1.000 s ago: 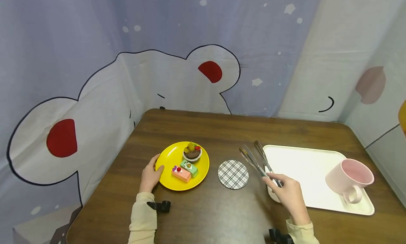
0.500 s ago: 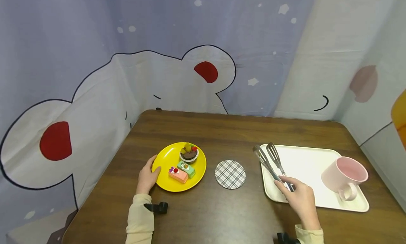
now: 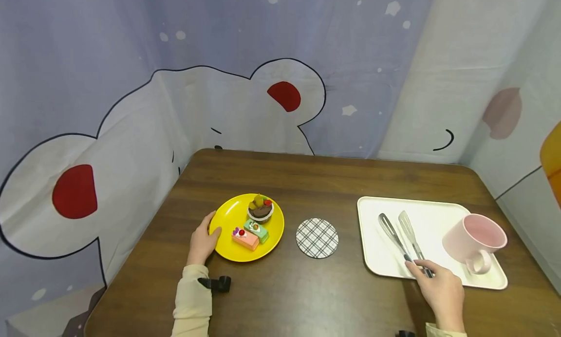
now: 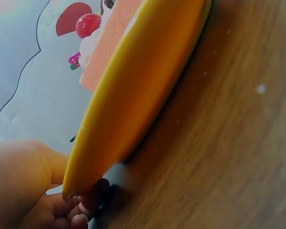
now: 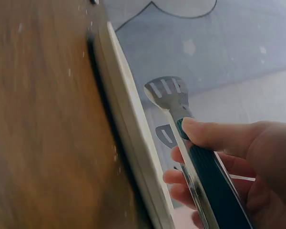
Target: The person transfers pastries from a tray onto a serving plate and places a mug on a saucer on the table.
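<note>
My left hand (image 3: 203, 242) grips the left rim of a yellow plate (image 3: 227, 217), thumb above and fingers curled beneath in the left wrist view. On that plate sit a pink cake piece (image 3: 246, 240), a green cake piece (image 3: 257, 232) and a chocolate cupcake (image 3: 260, 212) topped with fruit. In my right hand (image 3: 442, 293) is a pair of metal tongs (image 3: 396, 238), pinched by the handles with its arms spread apart. Its heads are over the white tray (image 3: 412, 205); whether they touch it is unclear. The right wrist view shows the tongs' teal grip (image 5: 214, 191).
A pink mug (image 3: 464, 242) stands on the tray's right part, its handle toward me. Between plate and tray lies a round checked coaster (image 3: 317, 238). A patterned curtain (image 3: 350, 59) hangs behind the wooden table (image 3: 307, 298).
My right hand has carried the tongs rightward, from the tray's left edge to over the tray. The left hand keeps its grip on the plate, and the view has shifted slightly.
</note>
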`<action>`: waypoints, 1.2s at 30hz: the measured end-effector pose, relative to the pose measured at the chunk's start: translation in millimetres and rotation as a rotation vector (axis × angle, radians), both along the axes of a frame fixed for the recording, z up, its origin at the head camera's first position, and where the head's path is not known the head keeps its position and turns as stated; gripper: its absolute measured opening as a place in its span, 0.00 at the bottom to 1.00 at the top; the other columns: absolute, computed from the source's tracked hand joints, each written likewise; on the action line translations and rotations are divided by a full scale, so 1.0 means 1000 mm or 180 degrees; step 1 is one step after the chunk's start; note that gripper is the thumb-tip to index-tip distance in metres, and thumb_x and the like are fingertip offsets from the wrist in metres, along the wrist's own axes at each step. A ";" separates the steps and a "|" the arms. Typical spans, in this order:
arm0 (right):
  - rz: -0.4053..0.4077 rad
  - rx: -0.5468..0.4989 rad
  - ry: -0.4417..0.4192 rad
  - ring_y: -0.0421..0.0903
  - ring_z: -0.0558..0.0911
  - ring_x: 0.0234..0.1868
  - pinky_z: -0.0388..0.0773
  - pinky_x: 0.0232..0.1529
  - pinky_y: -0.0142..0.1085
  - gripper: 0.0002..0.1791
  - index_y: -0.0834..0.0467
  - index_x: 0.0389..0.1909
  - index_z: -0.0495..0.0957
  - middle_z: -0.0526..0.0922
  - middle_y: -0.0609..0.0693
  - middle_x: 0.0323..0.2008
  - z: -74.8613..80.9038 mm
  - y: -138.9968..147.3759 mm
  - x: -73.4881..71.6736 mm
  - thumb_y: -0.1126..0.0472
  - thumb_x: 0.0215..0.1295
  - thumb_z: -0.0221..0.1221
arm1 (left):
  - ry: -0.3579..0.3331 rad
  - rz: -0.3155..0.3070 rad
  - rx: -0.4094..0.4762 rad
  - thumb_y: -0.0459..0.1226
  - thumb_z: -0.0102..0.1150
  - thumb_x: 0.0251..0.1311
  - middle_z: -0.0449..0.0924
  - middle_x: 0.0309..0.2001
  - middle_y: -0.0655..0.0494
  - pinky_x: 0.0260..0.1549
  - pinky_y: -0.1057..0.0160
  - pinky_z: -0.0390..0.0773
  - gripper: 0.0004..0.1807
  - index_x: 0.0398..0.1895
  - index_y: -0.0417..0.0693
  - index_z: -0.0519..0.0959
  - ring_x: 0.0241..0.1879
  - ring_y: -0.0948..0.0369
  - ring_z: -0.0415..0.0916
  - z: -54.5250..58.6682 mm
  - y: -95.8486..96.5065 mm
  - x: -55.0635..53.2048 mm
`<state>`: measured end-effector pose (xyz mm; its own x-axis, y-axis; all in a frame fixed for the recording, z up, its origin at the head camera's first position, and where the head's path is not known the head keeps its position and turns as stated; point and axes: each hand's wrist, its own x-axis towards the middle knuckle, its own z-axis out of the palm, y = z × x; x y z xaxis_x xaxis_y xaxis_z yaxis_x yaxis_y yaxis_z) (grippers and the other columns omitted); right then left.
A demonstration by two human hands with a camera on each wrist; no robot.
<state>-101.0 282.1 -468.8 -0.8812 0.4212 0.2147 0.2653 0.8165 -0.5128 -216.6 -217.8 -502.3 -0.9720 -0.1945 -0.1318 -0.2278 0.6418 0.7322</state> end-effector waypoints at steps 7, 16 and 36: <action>-0.0053 0.0038 -0.0008 0.68 0.77 0.33 0.67 0.24 0.45 0.15 0.56 0.30 0.84 0.82 0.65 0.27 -0.005 0.013 0.005 0.49 0.46 0.62 | -0.0058 -0.0004 0.0024 0.40 0.44 0.63 0.57 0.66 0.42 0.62 0.45 0.58 0.29 0.68 0.51 0.52 0.63 0.44 0.58 0.000 0.000 0.000; -0.0052 0.0045 -0.0178 0.70 0.75 0.39 0.66 0.28 0.48 0.16 0.58 0.34 0.82 0.81 0.67 0.36 -0.008 0.020 0.004 0.50 0.50 0.60 | -0.0019 0.0001 0.0069 0.40 0.44 0.63 0.56 0.67 0.43 0.63 0.46 0.55 0.29 0.68 0.51 0.52 0.65 0.45 0.55 -0.002 0.000 -0.001; 0.0137 0.0063 -0.0152 0.66 0.74 0.45 0.68 0.40 0.55 0.15 0.60 0.35 0.81 0.77 0.66 0.46 -0.010 0.017 0.000 0.54 0.50 0.61 | -0.0042 0.0010 0.0076 0.40 0.44 0.64 0.55 0.67 0.44 0.63 0.46 0.55 0.30 0.68 0.53 0.51 0.65 0.45 0.54 0.000 0.000 0.000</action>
